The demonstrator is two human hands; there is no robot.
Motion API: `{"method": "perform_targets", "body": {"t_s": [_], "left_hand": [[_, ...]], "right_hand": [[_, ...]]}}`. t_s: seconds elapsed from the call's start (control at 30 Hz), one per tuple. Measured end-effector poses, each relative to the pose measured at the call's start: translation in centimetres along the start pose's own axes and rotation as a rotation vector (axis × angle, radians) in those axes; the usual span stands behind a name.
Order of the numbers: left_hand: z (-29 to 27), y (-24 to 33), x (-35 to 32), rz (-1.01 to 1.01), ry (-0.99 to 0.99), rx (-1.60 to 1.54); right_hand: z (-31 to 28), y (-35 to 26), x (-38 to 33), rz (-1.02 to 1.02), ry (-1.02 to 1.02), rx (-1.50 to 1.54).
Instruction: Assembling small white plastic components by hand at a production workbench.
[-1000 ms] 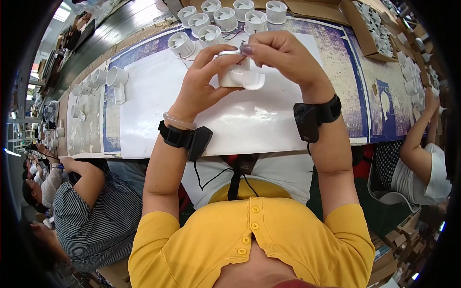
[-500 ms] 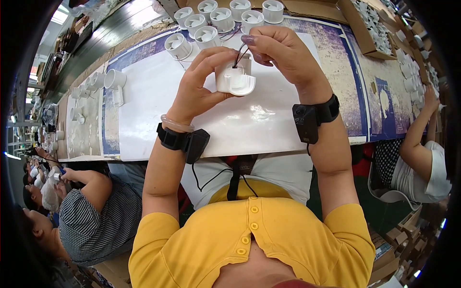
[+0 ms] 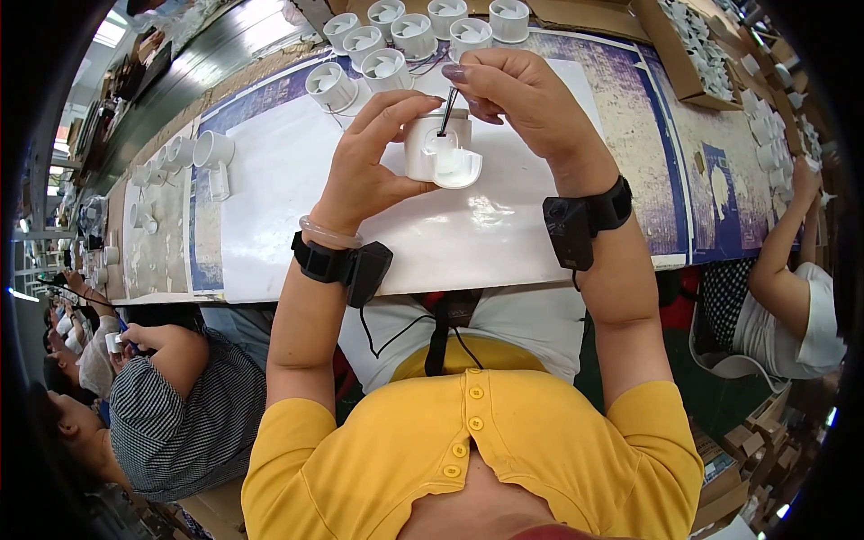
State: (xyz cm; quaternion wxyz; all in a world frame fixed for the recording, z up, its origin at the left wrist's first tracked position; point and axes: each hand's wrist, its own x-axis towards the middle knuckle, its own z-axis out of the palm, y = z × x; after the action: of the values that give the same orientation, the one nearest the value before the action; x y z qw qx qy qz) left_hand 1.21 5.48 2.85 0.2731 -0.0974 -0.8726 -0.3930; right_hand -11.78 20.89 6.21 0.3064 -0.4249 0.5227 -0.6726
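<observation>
So I'm holding this small white plastic cylinder housing with a flared lip (image 3: 438, 153) up over the middle of the white-covered tabletop (image 3: 270, 234), a bit toward the far edge. My left hand (image 3: 373, 157) is wrapping around its left side, fingers curled and pressing on the wall, thumb underneath. My right hand (image 3: 522, 99) is coming in from above, fingertips pressed together and pinching a thin dark wire (image 3: 445, 110).

What's changing: a second ago both my hands were bunched over the part and the wire was barely showing. Now I'm holding the wire pretty much straight up and down, and its lower end is sitting right at the opening on top of the housing. Looks like I'm threading it in, so I'd say the feed-in bit is just getting going, not finished.

Along the far edge, the row of white round fan housings (image 3: 387, 67) is waiting, some with wires trailing. Another person's arm (image 3: 792, 270) is working at the right end.
</observation>
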Motion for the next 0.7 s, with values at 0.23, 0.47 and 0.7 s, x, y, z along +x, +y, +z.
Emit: {"method": "perform_targets", "body": {"t_s": [0.23,0.47,0.7], "left_hand": [[0.1,-0.4,0.0,0.047,0.027,0.066],[0.3,-0.6,-0.3,-0.077,0.004,-0.041],[0.9,-0.5,-0.6,-0.069,-0.02,-0.356]], "right_hand": [[-0.2,0.2,0.1,-0.008,0.005,-0.043],[-0.2,0.5,0.2,-0.064,0.061,-0.101],[1.0,1.0,0.3,-0.11,-0.002,0.078]]}}
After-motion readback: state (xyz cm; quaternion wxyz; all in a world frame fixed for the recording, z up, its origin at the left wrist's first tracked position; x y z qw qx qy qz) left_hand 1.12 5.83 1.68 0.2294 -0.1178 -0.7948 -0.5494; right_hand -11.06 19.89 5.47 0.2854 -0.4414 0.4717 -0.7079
